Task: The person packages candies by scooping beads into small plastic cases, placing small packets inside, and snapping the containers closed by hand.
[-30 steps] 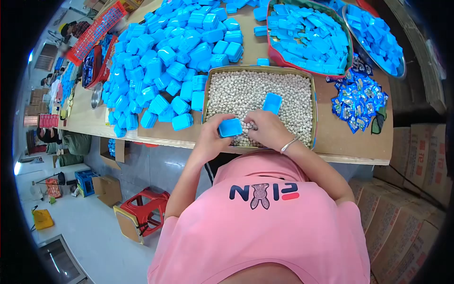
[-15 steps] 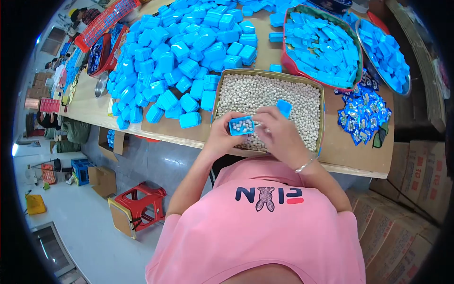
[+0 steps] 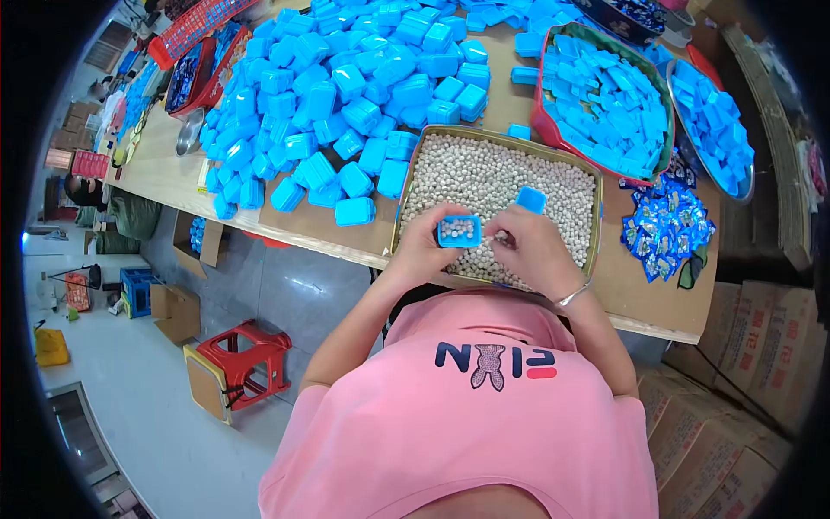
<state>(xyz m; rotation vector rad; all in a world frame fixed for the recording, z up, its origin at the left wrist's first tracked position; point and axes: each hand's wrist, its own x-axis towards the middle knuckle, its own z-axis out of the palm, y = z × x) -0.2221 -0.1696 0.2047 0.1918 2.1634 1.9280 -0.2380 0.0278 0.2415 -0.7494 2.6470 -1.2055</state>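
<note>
- Smooth, glossy plastic on the small box (image 3: 460,244) and piled cases (image 3: 348,82).
- Matt finish on pale pellets (image 3: 484,157).
- Shiny film on blue packets (image 3: 664,227).
- Matt cloth for the pink shirt (image 3: 467,432).
- Raw wood, table edge (image 3: 657,330).

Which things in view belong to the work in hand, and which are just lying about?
Seemingly part of the work:
blue box of pale balls, held in the left hand
tray of pale balls, below the right hand
piled blue boxes

Seemingly just lying about:
red stool
yellow item
open carton
</note>
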